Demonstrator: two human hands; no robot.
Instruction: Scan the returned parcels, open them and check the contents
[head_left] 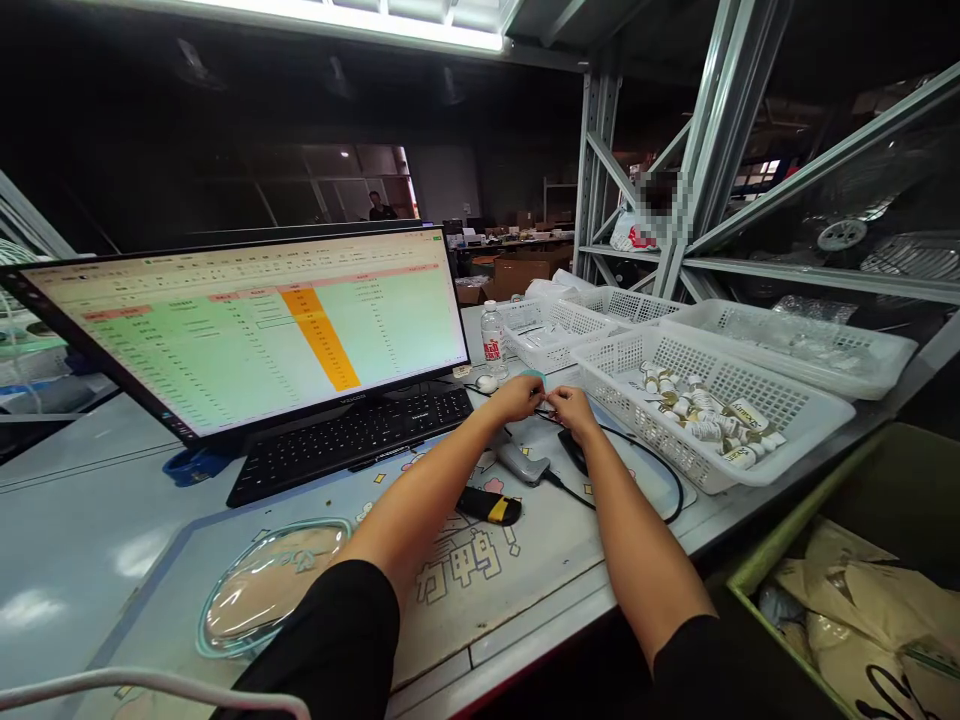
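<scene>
Over the desk mat, my left hand (519, 398) and my right hand (572, 411) meet with fingers pinched together. Whatever lies between the fingertips is too small to make out. A bit of teal (534, 376) shows just behind my left fingers; its kind is unclear. Beneath my wrists lies a grey barcode scanner (522, 464) with a black cable. A black mouse (573, 450) is partly covered by my right wrist. Nearer to me, a black and yellow box cutter (489, 505) lies by my left forearm, and a clear pouch with teal trim (262, 585) is partly behind my left sleeve.
A monitor (247, 330) and black keyboard (352, 440) stand at left. Behind my hands is a plastic bottle (493, 340). White baskets (637, 425) line the right side, one with labelled white rolls (709, 415). A green bin (780, 545) holds brown packages.
</scene>
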